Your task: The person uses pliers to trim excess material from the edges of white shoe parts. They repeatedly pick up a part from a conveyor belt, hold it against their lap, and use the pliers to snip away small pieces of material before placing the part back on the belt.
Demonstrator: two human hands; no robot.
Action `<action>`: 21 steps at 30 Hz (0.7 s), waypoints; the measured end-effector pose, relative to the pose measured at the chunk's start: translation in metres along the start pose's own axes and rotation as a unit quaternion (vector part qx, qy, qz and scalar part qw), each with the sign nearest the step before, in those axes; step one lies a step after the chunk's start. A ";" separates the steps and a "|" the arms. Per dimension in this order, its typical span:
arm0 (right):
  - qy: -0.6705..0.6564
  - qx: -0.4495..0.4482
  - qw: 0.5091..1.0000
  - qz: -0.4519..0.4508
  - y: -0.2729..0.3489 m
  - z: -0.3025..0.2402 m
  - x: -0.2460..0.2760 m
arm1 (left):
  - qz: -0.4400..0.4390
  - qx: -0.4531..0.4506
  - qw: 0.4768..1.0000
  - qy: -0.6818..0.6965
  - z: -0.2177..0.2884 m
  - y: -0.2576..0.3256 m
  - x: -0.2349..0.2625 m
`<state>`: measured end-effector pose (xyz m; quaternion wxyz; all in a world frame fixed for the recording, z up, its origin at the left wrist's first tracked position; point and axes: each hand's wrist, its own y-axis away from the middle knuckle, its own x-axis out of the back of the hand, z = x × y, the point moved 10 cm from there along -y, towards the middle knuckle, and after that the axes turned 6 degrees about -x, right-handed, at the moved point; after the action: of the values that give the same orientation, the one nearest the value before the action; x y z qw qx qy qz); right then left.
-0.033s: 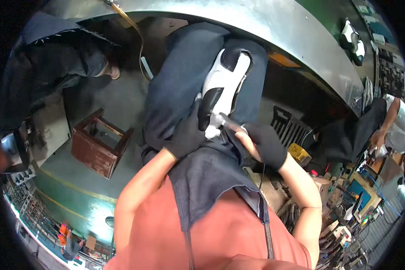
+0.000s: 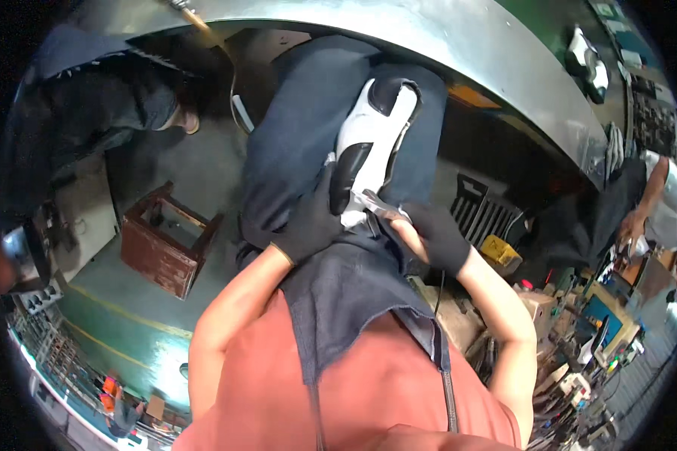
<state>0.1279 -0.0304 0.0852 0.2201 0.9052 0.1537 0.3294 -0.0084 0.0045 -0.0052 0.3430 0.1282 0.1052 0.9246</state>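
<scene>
A white shoe upper [image 2: 376, 139] with black panels lies lengthwise across my lap, on dark trousers. My left hand [image 2: 314, 218], in a dark glove, grips its near end from the left, with some fingers hidden beneath. In my right hand [image 2: 436, 234], gloved with the thumb bare, is a silver metal hand tool [image 2: 382, 207] that looks like pliers. The tool's tip meets the white material at the shoe's near end; whether its jaws are closed on it I cannot tell. A dark apron [image 2: 346, 289] covers my waist.
A metal workbench [image 2: 459, 45] curves across the far side. On the left floor stands a worn brown wooden stool [image 2: 158, 252]. Another black-and-white shoe [image 2: 588, 64] sits far right. People work at both sides; a yellow object [image 2: 500, 254] and cluttered tools lie to the right.
My right hand has shifted slightly to the left, and the tool has turned a little at the shoe's near end. The left hand keeps its hold on the shoe.
</scene>
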 end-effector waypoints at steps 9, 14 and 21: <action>-0.267 -0.195 0.943 0.051 0.084 0.080 0.010 | 0.083 -0.118 0.989 0.024 0.179 -0.052 0.119; -0.347 -0.166 0.921 0.056 0.079 0.070 0.002 | 0.077 -0.180 0.967 -0.164 0.074 -0.076 -0.002; -0.001 -0.083 0.992 -0.096 0.007 0.051 0.015 | -0.019 -0.167 0.982 -0.091 0.053 -0.043 -0.017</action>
<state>0.1740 -0.0456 0.0617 0.3252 0.8654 0.2119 0.3170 0.0469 0.0307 0.0296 0.3856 0.1502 -0.0801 0.9068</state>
